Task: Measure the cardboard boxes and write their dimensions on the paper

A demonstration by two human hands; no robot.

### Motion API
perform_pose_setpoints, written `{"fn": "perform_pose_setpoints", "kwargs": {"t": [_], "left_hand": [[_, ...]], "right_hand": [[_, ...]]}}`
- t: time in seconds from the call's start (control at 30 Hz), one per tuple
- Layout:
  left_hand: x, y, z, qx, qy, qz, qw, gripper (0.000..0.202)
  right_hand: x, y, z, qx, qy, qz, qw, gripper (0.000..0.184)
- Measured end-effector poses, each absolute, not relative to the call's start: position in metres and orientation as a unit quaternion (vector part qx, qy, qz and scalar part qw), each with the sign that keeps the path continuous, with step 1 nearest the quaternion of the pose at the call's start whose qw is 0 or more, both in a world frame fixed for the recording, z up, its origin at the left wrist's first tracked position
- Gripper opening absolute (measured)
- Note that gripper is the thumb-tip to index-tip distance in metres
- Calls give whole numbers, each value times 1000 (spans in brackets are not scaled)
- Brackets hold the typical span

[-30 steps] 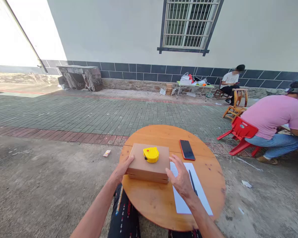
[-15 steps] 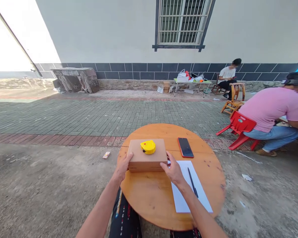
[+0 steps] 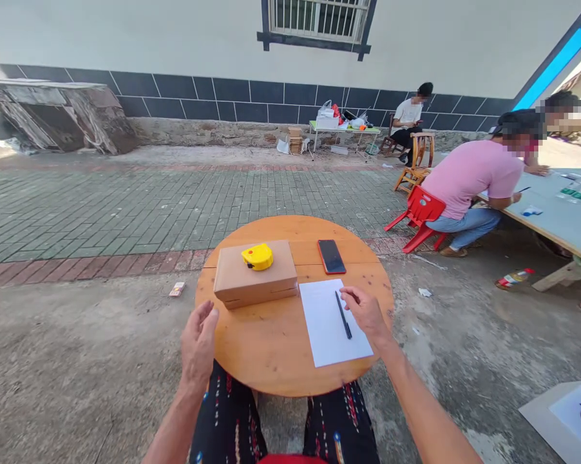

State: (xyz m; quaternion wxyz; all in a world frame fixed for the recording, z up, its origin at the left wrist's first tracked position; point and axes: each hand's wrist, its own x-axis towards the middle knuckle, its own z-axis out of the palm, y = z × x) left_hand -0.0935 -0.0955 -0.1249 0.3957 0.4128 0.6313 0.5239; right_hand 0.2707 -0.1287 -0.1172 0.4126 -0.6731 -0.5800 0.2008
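Note:
A brown cardboard box rests on the left half of the round wooden table. On its lid lies a yellow tape measure. My left hand hovers by the table's left edge, just in front of the box and apart from it, fingers loosely bent and holding nothing. White paper lies to the right with a black pen across it. Over the paper's right side is my right hand, its curled fingers close to the pen without gripping it. Beyond the paper lies a red-edged smartphone.
At right, a person in a pink shirt sits on a red chair at a long table, with another person beyond. Someone in white sits near the wall beside a cluttered folding table. A bottle lies on the ground.
Both hands have let go of the box, which now sits slightly turned. My left hand has drawn back toward me; my right hand has moved right to the pen. The view has swung right and down.

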Motion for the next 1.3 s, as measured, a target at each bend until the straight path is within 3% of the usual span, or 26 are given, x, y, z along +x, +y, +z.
{"fn": "perform_pose_setpoints", "kwargs": {"t": [0.13, 0.3, 0.43, 0.67, 0.73, 0.8, 0.87, 0.93, 1.07, 1.13, 1.3], "left_hand": [[-75, -179, -165, 568, 595, 450, 348, 37], [-36, -224, -178, 743, 471, 421, 221, 19], [-9, -220, -162, 828, 403, 356, 158, 27], [39, -193, -149, 890, 377, 200, 162, 46], [45, -188, -150, 896, 375, 172, 164, 49], [46, -185, -153, 904, 365, 158, 156, 49], [44, -185, -156, 910, 355, 156, 144, 46], [43, -185, -159, 909, 357, 163, 138, 42], [44, -186, -161, 899, 374, 179, 142, 36], [45, -186, -162, 897, 375, 186, 141, 35], [45, -186, -164, 893, 370, 216, 142, 33]], "right_hand": [[298, -172, -132, -675, -637, 148, 342, 26], [293, -173, -150, -603, -790, -58, 91, 45], [288, -160, -149, -500, -859, -94, 63, 30], [300, -165, -132, -478, -862, -103, 134, 24], [303, -177, -119, -543, -798, -113, 233, 25], [304, -195, -105, -616, -677, -70, 397, 21], [301, -217, -97, -642, -554, 42, 528, 23], [296, -238, -100, -643, -455, 144, 599, 38], [283, -269, -124, -641, -318, 295, 633, 67], [277, -277, -132, -622, -267, 373, 635, 71], [275, -280, -121, -549, -217, 436, 679, 43]]}}
